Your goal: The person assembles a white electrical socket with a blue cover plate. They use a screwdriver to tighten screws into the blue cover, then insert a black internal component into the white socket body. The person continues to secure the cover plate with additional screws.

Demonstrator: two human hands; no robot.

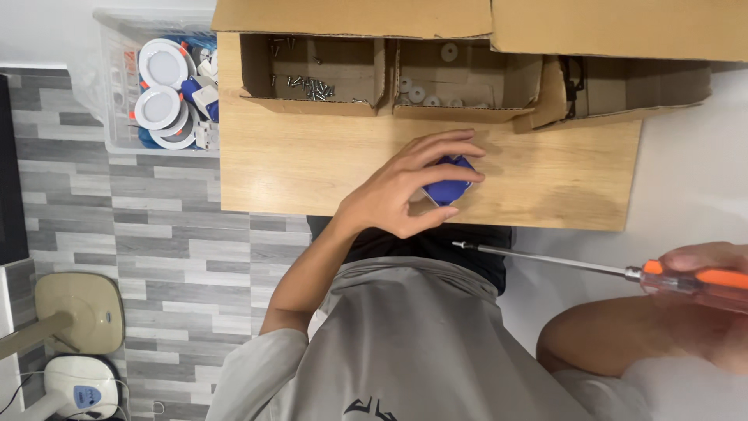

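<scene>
My left hand [401, 187] is closed over a small blue and white box-shaped part [448, 185], which rests on the wooden table [296, 164] near its front edge. Fingers cover the part's top and the thumb sits under its near side. My right hand [705, 261] is low at the right edge, apart from the table. It grips a screwdriver [592, 267] by its orange and clear handle. The long metal shaft points left, and its tip ends just below the table edge, near the blue part.
Open cardboard boxes line the table's far side: one with screws [308, 84], one with white washers [421, 93], one with black parts [576, 82]. A clear plastic bin [117, 117] of round white lamp fittings stands left of the table. A fan base [78, 312] sits on the floor.
</scene>
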